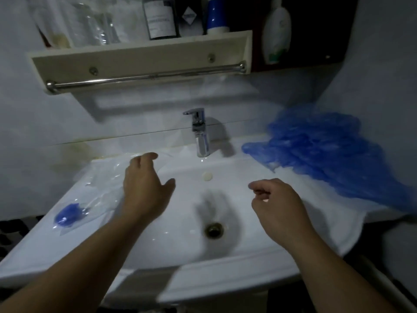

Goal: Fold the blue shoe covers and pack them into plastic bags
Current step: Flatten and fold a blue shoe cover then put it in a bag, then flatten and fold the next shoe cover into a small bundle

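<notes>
Shoe covers: the heap of crumpled blue plastic shoe covers lies at the back right of the white ceramic sink counter, apart from my right hand.
Bags: clear plastic bags lie on the left rim, beside and under my left hand.
Packed bag: a folded blue cover sits near the left edge.
Room: both forearms reach over the basin; the chrome tap stands behind.
Hands: left spread, palm down; right loosely curled, holding nothing.

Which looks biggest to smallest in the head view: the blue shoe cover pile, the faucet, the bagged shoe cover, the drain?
1. blue shoe cover pile
2. faucet and bagged shoe cover, too close to rank
3. drain, smallest
</notes>
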Demonstrator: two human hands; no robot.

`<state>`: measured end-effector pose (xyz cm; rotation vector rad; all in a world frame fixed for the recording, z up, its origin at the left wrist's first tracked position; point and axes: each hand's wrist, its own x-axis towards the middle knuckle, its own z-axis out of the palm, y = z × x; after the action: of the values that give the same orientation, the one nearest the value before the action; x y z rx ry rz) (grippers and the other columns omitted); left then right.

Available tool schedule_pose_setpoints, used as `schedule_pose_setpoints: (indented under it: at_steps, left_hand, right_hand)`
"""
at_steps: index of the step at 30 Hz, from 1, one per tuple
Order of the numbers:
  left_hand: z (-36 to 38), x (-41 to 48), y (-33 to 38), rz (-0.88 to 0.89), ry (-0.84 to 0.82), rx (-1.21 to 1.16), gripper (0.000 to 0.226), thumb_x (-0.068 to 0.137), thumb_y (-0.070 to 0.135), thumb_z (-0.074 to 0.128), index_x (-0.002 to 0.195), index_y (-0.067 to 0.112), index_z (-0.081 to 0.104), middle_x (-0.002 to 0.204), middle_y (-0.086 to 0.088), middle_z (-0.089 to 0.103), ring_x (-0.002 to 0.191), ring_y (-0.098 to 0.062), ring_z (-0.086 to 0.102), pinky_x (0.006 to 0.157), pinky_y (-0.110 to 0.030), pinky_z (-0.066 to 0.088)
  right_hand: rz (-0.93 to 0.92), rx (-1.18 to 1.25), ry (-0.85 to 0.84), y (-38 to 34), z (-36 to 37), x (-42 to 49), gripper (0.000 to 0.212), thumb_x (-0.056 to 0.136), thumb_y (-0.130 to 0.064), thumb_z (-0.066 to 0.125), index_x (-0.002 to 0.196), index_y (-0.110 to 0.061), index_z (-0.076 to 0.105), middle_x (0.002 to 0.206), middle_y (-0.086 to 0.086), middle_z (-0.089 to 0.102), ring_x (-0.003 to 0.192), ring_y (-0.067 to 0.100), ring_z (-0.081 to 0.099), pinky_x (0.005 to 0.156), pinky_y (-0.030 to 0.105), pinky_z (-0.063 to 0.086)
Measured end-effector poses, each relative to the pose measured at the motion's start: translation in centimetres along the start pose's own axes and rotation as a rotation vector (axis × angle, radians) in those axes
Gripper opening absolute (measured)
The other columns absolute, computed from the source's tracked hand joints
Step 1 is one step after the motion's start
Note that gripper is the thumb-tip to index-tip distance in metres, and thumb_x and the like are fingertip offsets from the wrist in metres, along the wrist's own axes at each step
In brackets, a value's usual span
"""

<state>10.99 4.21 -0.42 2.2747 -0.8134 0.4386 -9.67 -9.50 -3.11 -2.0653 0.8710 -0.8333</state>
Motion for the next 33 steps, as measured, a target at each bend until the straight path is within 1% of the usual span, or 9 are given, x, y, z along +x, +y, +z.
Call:
schedule_pose_setpoints:
  at_steps: [6,11,14,16,19,22,25,30,33]
  left_hand:
    - [3.1,-2.4,5.7,0.176,-0.31,-0.207,0.066,0.081,0.027,0.077,0.137,0.021,0.043,0.136,-0.001,0.044,0.126,-0.019,0.044,0.103,-0.03,0.038]
    - [4.6,-3.7,6.5,0.193,-0.419,-0.249,0.058,0.082,0.025,0.075,0.132,0.023,0.046,0.131,0.004,0.049,0.116,-0.009,0.047,0.093,-0.019,0.035]
    - [5.0,-3.9,7.0,0.17,-0.438,-0.279,0.053,0.082,0.023,0.075,0.128,0.024,0.049,0.126,0.005,0.053,0.111,-0.006,0.048,0.09,-0.019,0.034]
    - [5.1,-4.1,7.2,0.158,-0.45,-0.288,0.051,0.082,0.023,0.075,0.127,0.025,0.05,0.125,0.006,0.053,0.11,-0.005,0.047,0.089,-0.019,0.034]
    - [5.0,-4.5,7.8,0.134,-0.47,-0.3,0.051,0.083,0.022,0.075,0.127,0.024,0.051,0.126,0.005,0.055,0.11,-0.005,0.048,0.088,-0.02,0.034]
    - [4.8,-4.9,8.5,0.12,-0.482,-0.323,0.049,0.083,0.022,0.075,0.127,0.024,0.052,0.125,0.006,0.056,0.111,-0.006,0.049,0.088,-0.021,0.036]
    - [4.5,-5.3,9.4,0.117,-0.487,-0.357,0.045,0.083,0.021,0.075,0.123,0.024,0.055,0.12,0.008,0.059,0.112,-0.007,0.053,0.088,-0.02,0.037]
    - [3.9,-6.0,11.2,0.064,-0.59,-0.553,0.028,0.083,0.015,0.075,0.109,0.019,0.064,0.102,0.001,0.069,0.096,-0.014,0.065,0.075,-0.018,0.05]
    - [3.5,-6.9,12.9,-0.031,-0.7,-0.765,0.02,0.088,0.026,0.07,0.106,0.022,0.065,0.097,-0.003,0.075,0.093,-0.021,0.07,0.08,-0.038,0.057]
  right_hand:
    - [0.014,-0.153,0.284,3.1,-5.0,3.1,0.036,0.088,-0.007,0.059,0.124,-0.009,0.06,0.128,0.001,0.052,0.109,0.017,0.052,0.092,0.023,0.037]
    - [-0.035,-0.339,0.448,4.9,-7.4,4.0,0.009,0.081,-0.004,0.059,0.088,-0.005,0.066,0.105,0.01,0.06,0.102,0.03,0.056,0.085,0.024,0.036]
    - [-0.006,-0.563,0.48,6.2,-9.0,3.4,0.021,0.076,-0.017,0.052,0.06,-0.011,0.064,0.083,0.012,0.064,0.088,0.034,0.058,0.085,0.036,0.04]
    - [0.149,-0.698,0.379,7.1,-10.0,2.8,0.028,0.083,-0.026,0.052,0.064,-0.011,0.068,0.078,0.008,0.063,0.079,0.03,0.056,0.081,0.038,0.042]
    - [0.308,-0.582,0.293,7.6,-10.4,1.9,0.026,0.085,-0.03,0.052,0.07,-0.011,0.063,0.082,0.009,0.067,0.077,0.028,0.057,0.089,0.04,0.046]
    - [0.207,-0.545,0.479,7.4,-10.7,1.1,0.016,0.082,-0.023,0.057,0.08,-0.01,0.065,0.089,0.013,0.069,0.087,0.034,0.062,0.109,0.056,0.034]
    - [0.167,-0.571,0.537,6.6,-11.0,-0.1,0.023,0.084,-0.016,0.063,0.104,-0.006,0.069,0.109,0.013,0.07,0.106,0.033,0.061,0.117,0.051,0.013]
    - [0.111,-0.575,0.506,5.9,-10.5,-0.9,0.025,0.079,-0.007,0.064,0.103,-0.009,0.07,0.111,0.008,0.069,0.105,0.032,0.061,0.116,0.052,0.016]
    - [-0.001,-0.589,0.469,4.2,-9.7,-1.8,0.027,0.072,-0.009,0.064,0.098,-0.01,0.072,0.103,0.003,0.07,0.098,0.029,0.061,0.115,0.049,0.026]
